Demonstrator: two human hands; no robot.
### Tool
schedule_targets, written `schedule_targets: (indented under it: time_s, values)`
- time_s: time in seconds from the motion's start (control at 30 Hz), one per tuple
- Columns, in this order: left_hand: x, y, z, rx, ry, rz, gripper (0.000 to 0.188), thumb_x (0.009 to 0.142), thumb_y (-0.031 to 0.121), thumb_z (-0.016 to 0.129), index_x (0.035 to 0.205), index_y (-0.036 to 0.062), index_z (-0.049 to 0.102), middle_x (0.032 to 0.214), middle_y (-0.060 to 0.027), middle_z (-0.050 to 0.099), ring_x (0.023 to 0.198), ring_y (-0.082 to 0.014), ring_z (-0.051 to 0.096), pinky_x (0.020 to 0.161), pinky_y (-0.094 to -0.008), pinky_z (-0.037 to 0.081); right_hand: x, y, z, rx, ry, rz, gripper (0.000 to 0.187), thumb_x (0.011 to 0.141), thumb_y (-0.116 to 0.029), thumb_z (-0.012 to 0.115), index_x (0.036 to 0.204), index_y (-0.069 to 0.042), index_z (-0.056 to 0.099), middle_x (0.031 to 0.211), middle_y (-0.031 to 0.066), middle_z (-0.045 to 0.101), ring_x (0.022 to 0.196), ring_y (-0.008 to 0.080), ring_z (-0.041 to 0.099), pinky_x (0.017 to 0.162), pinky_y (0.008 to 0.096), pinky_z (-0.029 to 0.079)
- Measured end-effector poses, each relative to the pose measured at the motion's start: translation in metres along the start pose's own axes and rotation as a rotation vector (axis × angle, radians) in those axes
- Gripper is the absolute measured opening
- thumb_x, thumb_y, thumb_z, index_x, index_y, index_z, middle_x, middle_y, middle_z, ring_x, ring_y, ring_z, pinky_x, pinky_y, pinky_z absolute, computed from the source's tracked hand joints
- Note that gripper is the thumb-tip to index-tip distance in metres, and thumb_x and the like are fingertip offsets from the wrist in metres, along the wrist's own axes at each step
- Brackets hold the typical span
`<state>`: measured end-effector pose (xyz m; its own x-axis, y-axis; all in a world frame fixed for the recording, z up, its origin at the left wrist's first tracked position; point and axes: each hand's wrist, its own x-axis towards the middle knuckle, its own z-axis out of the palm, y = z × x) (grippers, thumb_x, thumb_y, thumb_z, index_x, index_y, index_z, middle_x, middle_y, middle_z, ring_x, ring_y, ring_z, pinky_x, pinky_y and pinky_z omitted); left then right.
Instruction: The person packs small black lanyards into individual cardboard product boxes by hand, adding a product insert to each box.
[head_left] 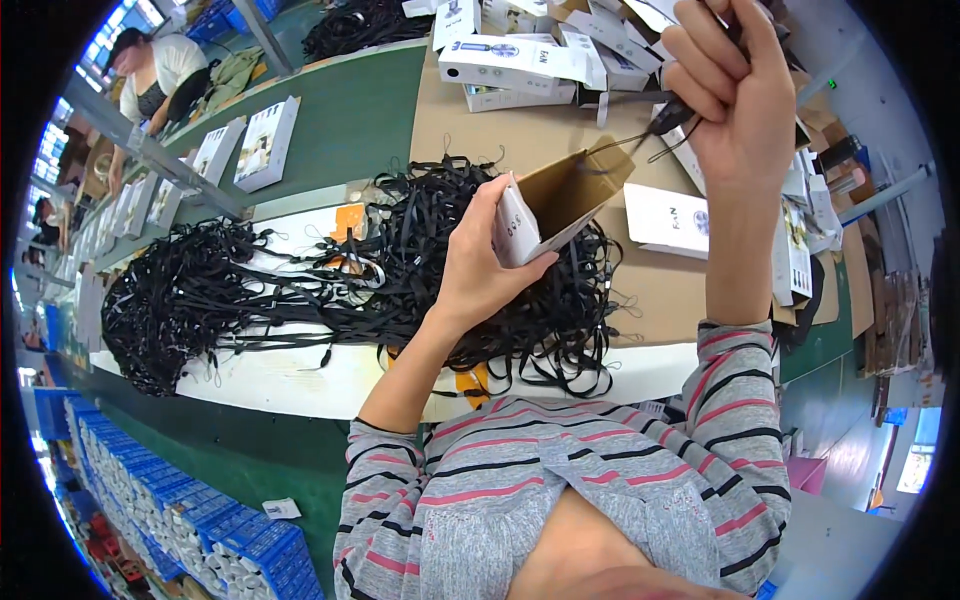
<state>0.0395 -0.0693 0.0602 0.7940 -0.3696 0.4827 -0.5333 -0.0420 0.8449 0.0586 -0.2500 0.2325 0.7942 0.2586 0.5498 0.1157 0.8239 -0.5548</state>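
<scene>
My left hand (476,262) is wrapped round a small white carton (521,228). The carton is tilted, its open end faces up and right, and its inside is brown cardboard. Raised at the upper right, my right hand (738,105) has its fingers curled round a black lanyard (672,116). A thin cord loop of that lanyard hangs beside the carton's open flap. Under and behind my left hand lies a tangled heap of black lanyards (420,230).
A second lanyard heap (170,300) lies at the left, joined by loose straps. White printed cartons (515,62) pile up at the back; one flat carton (668,221) lies near my right forearm. A co-worker (160,80) sits at the far left beyond a metal rail. Blue crates (200,530) stand lower left.
</scene>
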Motion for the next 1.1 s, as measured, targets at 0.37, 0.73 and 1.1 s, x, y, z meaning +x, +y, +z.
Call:
schedule_targets:
  time_s: [0.37,0.73,1.1]
  values:
    - [-0.005,-0.016,-0.008,-0.059,-0.021,-0.14,0.077,0.059,0.008,0.08,0.125,0.0054,0.04,0.115,-0.0123,0.052,0.105,-0.0274,0.054,0.09,-0.0352,0.044,-0.045,0.032,-0.019,-1.679,-0.423,0.572,0.035,0.073,-0.016,0.069,0.101,0.002,0.058,0.091,0.0126,0.063,0.09,0.021,0.06,0.08,0.0307,0.045]
    - [-0.037,-0.042,-0.005,0.097,-0.083,-0.226,0.081,0.06,-0.002,0.075,0.132,0.0073,0.038,0.118,-0.0131,0.053,0.108,-0.0285,0.053,0.093,-0.0342,0.043,-0.056,0.024,-0.033,-1.836,-0.366,0.512,0.036,0.071,-0.011,0.07,0.103,0.002,0.059,0.099,0.016,0.063,0.089,0.0291,0.061,0.078,0.0337,0.048]
    - [0.078,-0.166,-0.19,-0.489,0.299,-0.577,0.045,0.085,0.028,0.063,0.122,0.0055,0.048,0.116,-0.0101,0.055,0.105,-0.0228,0.056,0.08,-0.0367,0.053,-0.103,0.031,-0.148,-1.509,0.459,0.637,0.021,0.087,-0.018,0.059,0.1,-0.001,0.062,0.087,0.0056,0.065,0.079,0.0108,0.061,0.069,0.0235,0.048]
